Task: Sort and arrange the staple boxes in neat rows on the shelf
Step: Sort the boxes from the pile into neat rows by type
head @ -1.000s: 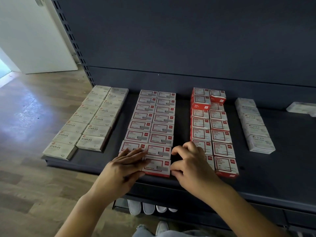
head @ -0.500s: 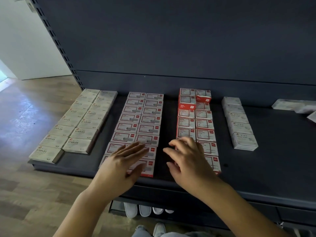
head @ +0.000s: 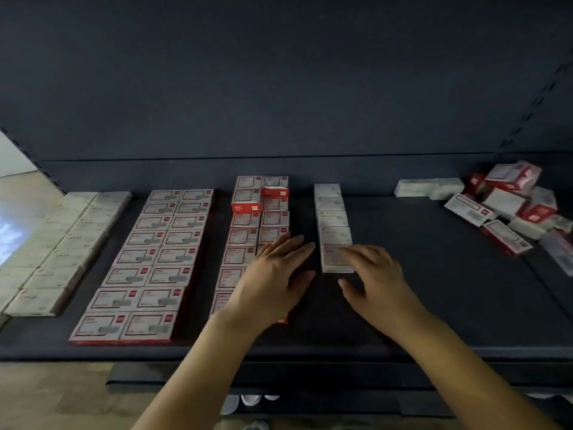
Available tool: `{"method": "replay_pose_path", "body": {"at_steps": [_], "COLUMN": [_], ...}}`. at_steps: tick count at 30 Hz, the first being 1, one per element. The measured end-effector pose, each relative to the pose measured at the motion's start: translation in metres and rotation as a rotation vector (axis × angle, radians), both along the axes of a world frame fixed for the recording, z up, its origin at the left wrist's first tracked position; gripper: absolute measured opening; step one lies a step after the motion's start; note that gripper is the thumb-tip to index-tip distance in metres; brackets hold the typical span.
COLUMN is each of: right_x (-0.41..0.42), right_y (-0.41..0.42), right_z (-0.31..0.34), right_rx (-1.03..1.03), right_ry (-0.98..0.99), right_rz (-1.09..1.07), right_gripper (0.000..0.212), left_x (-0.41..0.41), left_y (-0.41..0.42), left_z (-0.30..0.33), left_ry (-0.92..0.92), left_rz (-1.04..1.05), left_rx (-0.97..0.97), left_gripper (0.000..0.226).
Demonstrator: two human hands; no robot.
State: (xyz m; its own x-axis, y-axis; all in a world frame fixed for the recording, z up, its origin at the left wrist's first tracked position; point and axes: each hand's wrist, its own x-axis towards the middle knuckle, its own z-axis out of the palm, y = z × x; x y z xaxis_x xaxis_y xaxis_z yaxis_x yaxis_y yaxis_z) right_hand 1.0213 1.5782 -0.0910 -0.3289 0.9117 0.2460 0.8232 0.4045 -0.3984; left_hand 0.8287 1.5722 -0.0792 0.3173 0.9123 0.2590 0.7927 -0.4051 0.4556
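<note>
Lying flat on the dark shelf [head: 434, 305], the staple boxes form four lengthwise groups: a double row of pale boxes [head: 59, 243] at the far left, reaching the shelf's left end; a double row of red-trimmed boxes [head: 155, 259] beside it, whose nearest pair sits close to the front lip; a second red double row [head: 248, 218], with some boxes stacked on it at the back; and a single row of white boxes [head: 334, 225] to its right. Narrow strips of bare shelf separate the groups. The left hand [head: 273, 274] lies flat, fingers straight and together, over the near half of the second red double row, hiding several boxes. The right hand [head: 376, 274] is spread with relaxed fingers, its fingertips [head: 344, 251] on the nearest white box [head: 335, 262]; neither hand grips anything, and they are apart with a gap of bare shelf between them. Right of the white row lies a wide stretch of free shelf, running to a loose, unsorted pile of boxes [head: 514, 206] at the back right corner, with two white boxes [head: 424, 187] lying just left of it against the back panel [head: 279, 88]. The panel is dark and plain, with slotted uprights at both sides. Below the front edge, pale wooden floor [head: 46, 395] and the toes of light shoes [head: 248, 401] show.
</note>
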Motion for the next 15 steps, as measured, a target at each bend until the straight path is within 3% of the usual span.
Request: {"method": "replay_pose_path", "body": {"at_steps": [9, 15], "right_x": [0.121, 0.187], "right_y": [0.012, 0.025], "right_z": [-0.008, -0.025], "right_rx": [-0.073, 0.107], "right_ry": [0.115, 0.219], "right_rz": [-0.191, -0.245], "right_gripper": [0.049, 0.038], "left_x": [0.124, 0.183], "left_y": [0.031, 0.04], "left_z": [-0.009, -0.02], "left_ry": [0.004, 0.024], "left_rz": [-0.103, -0.114], "left_rx": [-0.078, -0.111], "left_gripper": [0.047, 0.045]}}
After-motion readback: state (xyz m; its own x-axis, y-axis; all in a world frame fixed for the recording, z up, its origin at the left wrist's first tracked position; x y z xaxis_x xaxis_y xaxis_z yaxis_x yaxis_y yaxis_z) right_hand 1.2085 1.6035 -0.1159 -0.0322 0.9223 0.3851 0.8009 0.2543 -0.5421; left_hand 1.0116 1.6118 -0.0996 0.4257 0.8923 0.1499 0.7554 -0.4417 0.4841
